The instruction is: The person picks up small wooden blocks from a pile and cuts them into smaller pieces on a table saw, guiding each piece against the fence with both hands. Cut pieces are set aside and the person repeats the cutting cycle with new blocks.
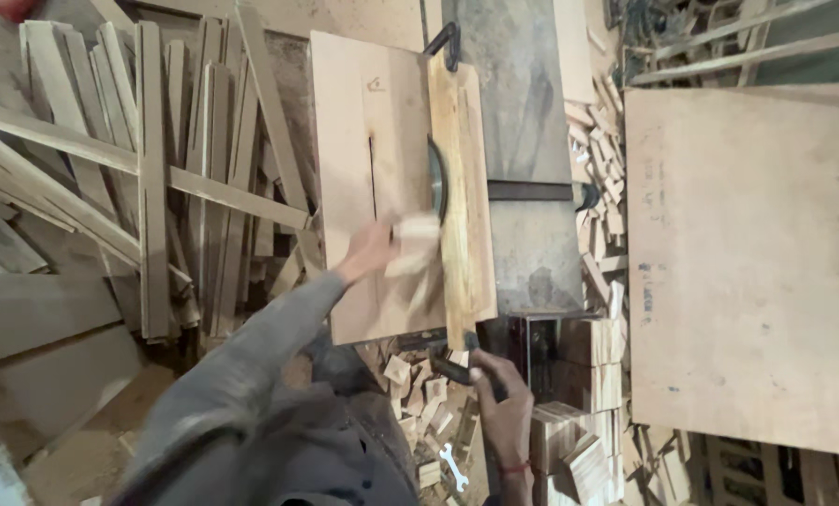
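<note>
My left hand (368,251) reaches over a plywood saw table (354,141) and holds a small pale wood block (410,245), blurred by motion, just left of the round saw blade (435,178) that rises through the table. A long yellowish wooden fence strip (457,206) runs along the right side of the blade. My right hand (496,384) is low at the table's near edge, closed around a dark handle (452,368) below the tabletop. My grey sleeve (251,375) fills the lower middle.
A heap of long wooden slats (138,169) lies at the left. Small offcut blocks (602,187) are piled right of the grey metal machine top (523,112). A large plywood sheet (748,253) stands at the right. A wrench (453,467) lies among scraps below.
</note>
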Motion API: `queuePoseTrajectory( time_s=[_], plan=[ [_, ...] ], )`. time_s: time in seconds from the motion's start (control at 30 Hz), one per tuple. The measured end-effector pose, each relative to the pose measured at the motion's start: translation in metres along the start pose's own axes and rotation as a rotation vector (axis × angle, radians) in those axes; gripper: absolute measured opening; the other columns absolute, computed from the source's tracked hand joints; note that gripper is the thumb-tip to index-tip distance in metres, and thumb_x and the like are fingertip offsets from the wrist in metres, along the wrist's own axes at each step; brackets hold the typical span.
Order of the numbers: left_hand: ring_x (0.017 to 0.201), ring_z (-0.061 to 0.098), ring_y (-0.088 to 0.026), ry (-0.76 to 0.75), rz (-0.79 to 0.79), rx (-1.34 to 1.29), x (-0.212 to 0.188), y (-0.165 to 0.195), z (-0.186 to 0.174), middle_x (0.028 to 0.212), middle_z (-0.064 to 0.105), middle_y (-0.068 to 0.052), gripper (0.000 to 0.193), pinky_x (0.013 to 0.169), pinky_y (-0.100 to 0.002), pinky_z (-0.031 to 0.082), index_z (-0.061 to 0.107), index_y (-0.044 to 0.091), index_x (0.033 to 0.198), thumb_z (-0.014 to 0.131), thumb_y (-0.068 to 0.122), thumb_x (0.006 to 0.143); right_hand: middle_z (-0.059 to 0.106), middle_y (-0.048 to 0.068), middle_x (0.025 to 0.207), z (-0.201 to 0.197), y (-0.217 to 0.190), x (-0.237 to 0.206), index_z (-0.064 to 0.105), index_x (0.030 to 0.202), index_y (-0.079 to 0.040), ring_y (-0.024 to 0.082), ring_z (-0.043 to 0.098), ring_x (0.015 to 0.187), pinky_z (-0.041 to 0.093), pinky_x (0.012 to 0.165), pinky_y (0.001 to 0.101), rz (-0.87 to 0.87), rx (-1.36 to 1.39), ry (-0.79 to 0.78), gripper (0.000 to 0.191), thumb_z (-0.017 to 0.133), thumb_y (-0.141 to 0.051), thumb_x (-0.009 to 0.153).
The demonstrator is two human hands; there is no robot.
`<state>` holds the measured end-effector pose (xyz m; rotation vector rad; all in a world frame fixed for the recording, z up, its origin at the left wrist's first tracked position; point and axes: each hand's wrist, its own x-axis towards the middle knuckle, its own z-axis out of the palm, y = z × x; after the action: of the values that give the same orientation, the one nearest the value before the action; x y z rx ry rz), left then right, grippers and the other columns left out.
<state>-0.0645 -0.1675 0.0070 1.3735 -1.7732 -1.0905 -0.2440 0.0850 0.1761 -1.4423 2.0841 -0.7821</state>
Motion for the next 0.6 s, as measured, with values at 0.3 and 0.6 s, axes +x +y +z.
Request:
queuePoseTrajectory(
  time_s=[0.3,0.6],
  plan=[
    [0.090,0.073,-0.023,-0.179,-0.654,-1.422,-0.145,0.026,0.025,0.105,0.069,-0.014,0.029,0.076,-0.036,0.064,0.059,0.001,0.113,0.072,-0.004,0.087,0.071,0.013,0.114,0.075,0.047,0.022,0.061,0.131,0.003,0.020,0.069,0.097,0.055,0.082,0.0340,0.419,0.519,-0.064,0.044,0.071,-0.016,0.093],
    [0.107,0.068,-0.044,-0.017,0.038,-0.310,-0.128,0.017,0.069,0.117,0.069,-0.029,0.052,0.090,-0.048,0.055,0.053,-0.002,0.136,0.068,0.009,0.087,0.077,0.014,0.087,0.070,0.064,0.100,0.076,0.103,0.000,0.020,0.072,0.073,0.058,0.064,0.0363,0.152,-0.021,0.240,0.022,0.075,-0.014,0.086]
  ],
)
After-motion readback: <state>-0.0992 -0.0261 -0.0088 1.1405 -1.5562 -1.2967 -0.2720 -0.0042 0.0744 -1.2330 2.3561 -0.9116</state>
